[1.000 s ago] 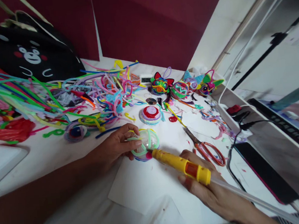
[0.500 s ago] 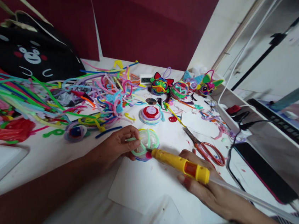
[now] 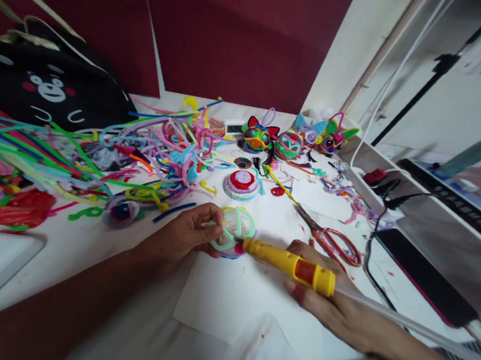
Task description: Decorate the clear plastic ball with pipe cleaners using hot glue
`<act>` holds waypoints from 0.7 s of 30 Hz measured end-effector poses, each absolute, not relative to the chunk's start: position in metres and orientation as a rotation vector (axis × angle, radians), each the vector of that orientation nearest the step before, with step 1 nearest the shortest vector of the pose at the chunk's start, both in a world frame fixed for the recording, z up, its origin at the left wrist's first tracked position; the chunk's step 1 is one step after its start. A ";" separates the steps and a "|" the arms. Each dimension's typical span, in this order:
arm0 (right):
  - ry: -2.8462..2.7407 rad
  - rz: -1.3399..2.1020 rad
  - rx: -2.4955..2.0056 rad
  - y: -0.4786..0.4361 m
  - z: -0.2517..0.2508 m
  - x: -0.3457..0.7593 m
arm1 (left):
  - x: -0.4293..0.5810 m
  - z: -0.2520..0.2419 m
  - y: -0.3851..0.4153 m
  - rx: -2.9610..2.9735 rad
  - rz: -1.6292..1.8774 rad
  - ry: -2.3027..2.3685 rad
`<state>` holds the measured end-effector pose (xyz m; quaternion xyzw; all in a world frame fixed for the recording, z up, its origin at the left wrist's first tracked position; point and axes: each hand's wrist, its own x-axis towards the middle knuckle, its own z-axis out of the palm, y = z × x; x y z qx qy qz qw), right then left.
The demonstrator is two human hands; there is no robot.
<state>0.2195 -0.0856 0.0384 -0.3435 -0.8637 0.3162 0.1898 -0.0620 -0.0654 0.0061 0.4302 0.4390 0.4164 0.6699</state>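
My left hand is closed on the left side of a clear ball banded with pale green pipe cleaner; a yellow bit shows by the fingertips. In my right hand is a yellow hot glue gun, its dark nozzle at the ball's lower right side. A clear glue stick runs out of the gun's back, over my wrist. Just behind the ball sits a dome coiled in red, lilac and white. Orange-handled scissors lie to the right, above my right hand.
Pipe cleaners are heaped at the back left before a black bag. Several decorated balls stand at the back. White paper lies under my hands. A phone and cables are at right, a white box at left.
Almost nothing differs. The glue gun and my right hand have shifted very slightly left; my left hand keeps its grip on the ball.
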 end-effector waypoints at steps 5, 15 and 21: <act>-2.395 0.969 -0.967 -0.085 0.038 0.219 | -0.062 0.006 -0.064 0.951 0.946 0.962; -2.392 0.948 -0.947 -0.085 0.038 0.216 | -0.064 0.005 -0.063 0.933 0.938 0.918; -2.401 0.885 -0.949 -0.085 0.038 0.218 | -0.065 0.002 -0.062 0.936 0.939 0.894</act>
